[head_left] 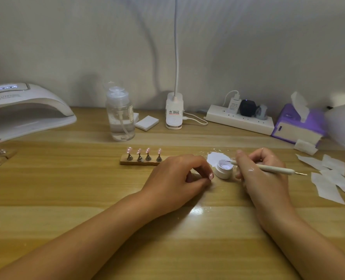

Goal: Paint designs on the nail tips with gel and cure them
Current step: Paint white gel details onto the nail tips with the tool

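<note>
While the right hand's fingers (240, 156) pinch a brush (272, 169) like a pen, its head dips into the open gel pot (224, 169), likely to load gel. The left hand (175, 178) rests curled just beside the pot. Whether it holds a tip, I cannot tell. 4 pink tips (139, 152) stand on a holder (135, 163) mid-table, near for painting. The lamp (26, 110) waits at the far left corner for curing.

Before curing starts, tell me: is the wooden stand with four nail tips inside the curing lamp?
No, the wooden stand sits on the table, right of the curing lamp, beside the left hand.
</note>
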The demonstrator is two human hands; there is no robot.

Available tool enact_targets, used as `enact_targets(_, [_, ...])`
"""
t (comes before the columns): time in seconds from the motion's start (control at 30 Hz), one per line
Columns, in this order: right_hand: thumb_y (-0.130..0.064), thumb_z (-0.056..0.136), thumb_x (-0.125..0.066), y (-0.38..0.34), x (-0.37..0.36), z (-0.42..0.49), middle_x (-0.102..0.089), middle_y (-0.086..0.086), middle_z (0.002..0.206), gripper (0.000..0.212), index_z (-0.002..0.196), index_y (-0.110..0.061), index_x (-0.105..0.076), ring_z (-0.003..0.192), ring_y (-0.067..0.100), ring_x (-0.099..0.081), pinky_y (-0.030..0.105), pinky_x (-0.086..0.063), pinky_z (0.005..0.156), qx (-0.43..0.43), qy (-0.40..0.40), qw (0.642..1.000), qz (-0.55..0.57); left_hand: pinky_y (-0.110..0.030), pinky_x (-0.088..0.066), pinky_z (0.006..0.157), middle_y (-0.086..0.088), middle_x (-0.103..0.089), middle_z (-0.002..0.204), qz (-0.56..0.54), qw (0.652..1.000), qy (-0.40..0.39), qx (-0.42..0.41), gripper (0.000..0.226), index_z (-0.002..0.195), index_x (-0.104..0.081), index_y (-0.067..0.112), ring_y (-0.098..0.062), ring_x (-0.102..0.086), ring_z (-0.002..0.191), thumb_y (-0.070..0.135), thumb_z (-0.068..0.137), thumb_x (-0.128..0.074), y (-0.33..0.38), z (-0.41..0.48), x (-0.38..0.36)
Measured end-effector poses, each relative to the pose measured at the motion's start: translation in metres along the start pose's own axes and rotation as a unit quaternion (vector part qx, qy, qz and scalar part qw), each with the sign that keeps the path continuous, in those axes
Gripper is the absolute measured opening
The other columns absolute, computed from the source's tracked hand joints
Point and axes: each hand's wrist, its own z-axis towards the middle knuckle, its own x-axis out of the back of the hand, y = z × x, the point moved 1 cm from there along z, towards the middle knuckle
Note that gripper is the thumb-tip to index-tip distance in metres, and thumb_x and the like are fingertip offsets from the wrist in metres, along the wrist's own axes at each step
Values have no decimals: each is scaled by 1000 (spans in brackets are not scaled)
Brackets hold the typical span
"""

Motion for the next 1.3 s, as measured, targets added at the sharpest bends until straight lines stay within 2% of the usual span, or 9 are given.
enact_targets(0.07, [-32,93,-64,-2,2,-1,-62,-5,51,27,73,-19,-52,48,3,-51,27,-41,51,-2,15,999,37,-27,-47,65,20,-68,90,-1,1000,0,2,9,87,-67,34,-4,-56,64,26,85,-71,0,0,0])
enact_targets(0.17, [-29,97,-62,-10,3,-5,-62,-5,52,23,80,-18,-52,43,2,-51,15,-40,40,12,26,993,111,-25,-45,64,19,-68,90,-1,1000,3,3,7,89,-69,32,-4,-56,64,26,86,-71,-1,1,0])
enact_targets(0.3, [-31,94,-65,-20,0,-18,-65,0,56,20,85,-18,-52,45,9,-57,17,-41,38,24,-28,989,146,-26,-45,63,17,-69,90,1,1000,0,-1,6,90,-70,30,-6,-55,64,26,86,-72,0,0,1])
enact_targets(0.4, [-20,90,-69,-18,-5,-25,-66,4,56,20,80,-15,-53,43,11,-57,18,-43,39,-11,-62,987,148,-29,-47,63,15,-69,89,-1,1000,4,-4,8,88,-69,30,-8,-54,63,24,85,-72,1,0,2])
enact_targets(0.5, [-7,82,-64,-15,-8,-25,-60,6,48,24,67,-15,-46,38,10,-47,16,-38,38,-39,-56,988,136,-29,-47,62,15,-69,88,-7,1000,5,-6,9,86,-70,29,-8,-53,61,21,84,-72,2,0,2])
enact_targets(0.73, [-11,78,-65,-13,-10,-24,-63,8,49,27,59,-19,-47,38,10,-50,19,-39,38,-35,-63,994,88,-23,-40,59,27,-59,72,-5,1000,22,2,7,82,-70,28,-7,-55,61,22,81,-74,0,1,0])
enact_targets(1.17, [-9,80,-64,-12,-10,-23,-64,9,51,34,52,-23,-50,40,11,-51,18,-40,40,-25,-81,993,77,-26,-42,62,20,-63,77,-17,1000,16,1,14,79,-70,31,-6,-54,61,17,80,-75,1,1,2])
enact_targets(1.3, [-10,80,-64,-12,-10,-24,-65,9,52,29,59,-20,-47,41,11,-51,20,-40,39,-26,-82,993,76,-27,-44,62,19,-64,78,-17,1000,18,-1,14,80,-70,31,-7,-56,63,17,81,-75,1,1,1])
